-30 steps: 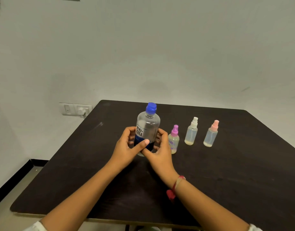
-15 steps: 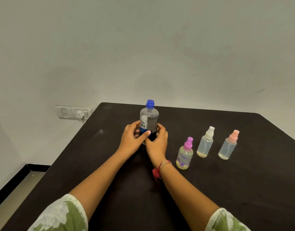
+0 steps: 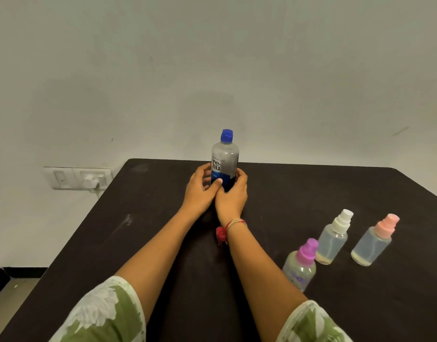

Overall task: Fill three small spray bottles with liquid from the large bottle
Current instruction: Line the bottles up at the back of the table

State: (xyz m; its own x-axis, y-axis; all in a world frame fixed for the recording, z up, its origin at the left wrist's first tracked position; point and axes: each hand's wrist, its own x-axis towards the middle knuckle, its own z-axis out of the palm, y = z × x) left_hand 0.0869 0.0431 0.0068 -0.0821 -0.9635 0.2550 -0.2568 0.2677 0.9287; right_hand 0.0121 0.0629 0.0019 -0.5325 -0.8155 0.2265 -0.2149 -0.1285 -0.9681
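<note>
Both arms have stretched further out, carrying the large bottle (image 3: 224, 161) toward the table's (image 3: 148, 218) far edge. Left hand (image 3: 199, 191) and right hand (image 3: 231, 193) wrap its lower half, thumbs in front. It stands upright, capped, well apart from three small spray bottles (image 3: 333, 239) at right.

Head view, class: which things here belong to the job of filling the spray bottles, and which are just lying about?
Belong to the job:
large bottle, blue cap on, held by left hand and right hand
purple-capped spray bottle
white-capped spray bottle
pink-capped spray bottle

Just there:
table
wall socket
red wrist thread
</note>
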